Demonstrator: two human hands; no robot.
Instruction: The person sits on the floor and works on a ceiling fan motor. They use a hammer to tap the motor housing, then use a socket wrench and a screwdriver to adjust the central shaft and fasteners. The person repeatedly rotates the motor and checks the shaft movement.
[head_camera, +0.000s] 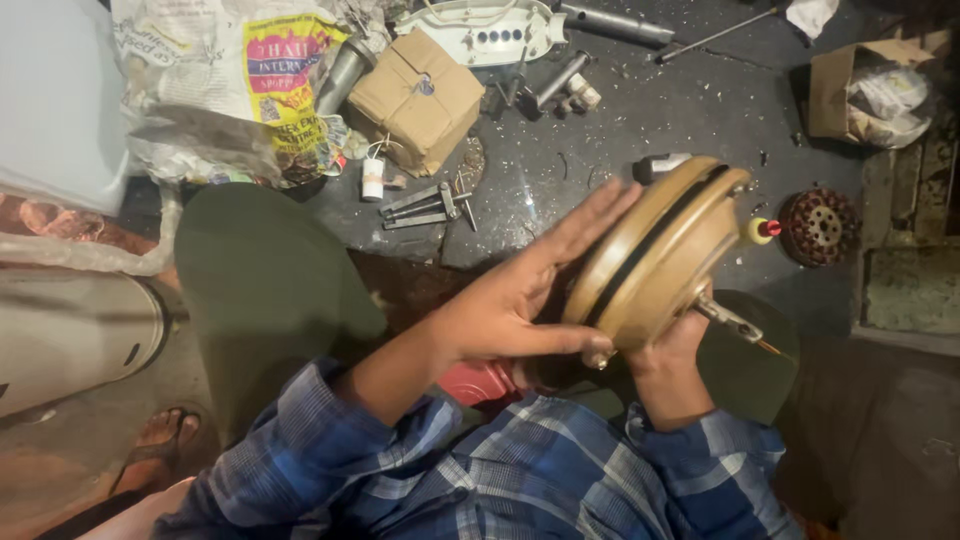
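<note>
Floor, far-left part: a crumpled printed plastic bag with a yellow panel (250, 85) lies at the far-left edge of the dark speckled floor (620, 120); just beside it sits a brown cardboard box (418, 98), tilted, with a small white cylinder (373, 178) and a grey metal puller tool (432, 205) in front of it.
Left hand: the left hand (515, 295) is spread wide and flat, palm against the left face of the motor housing, thumb along its lower rim. I judge the open palm is there to steady the round body, not to grip it.
Held thing: a tan round metal fan-motor housing with a black seam around its middle (655, 255), tilted on edge above the person's lap, clear of the floor, with a red-tipped shaft end pointing right.
Right hand: the right hand (672, 362) is closed around the housing from underneath, bearing its weight; its fingers are mostly hidden.
Floor, right part: a dark reddish round wound stator core (818, 226) lies flat just beyond the housing; an open cardboard carton (868, 88) stands in the far-right corner.
</note>
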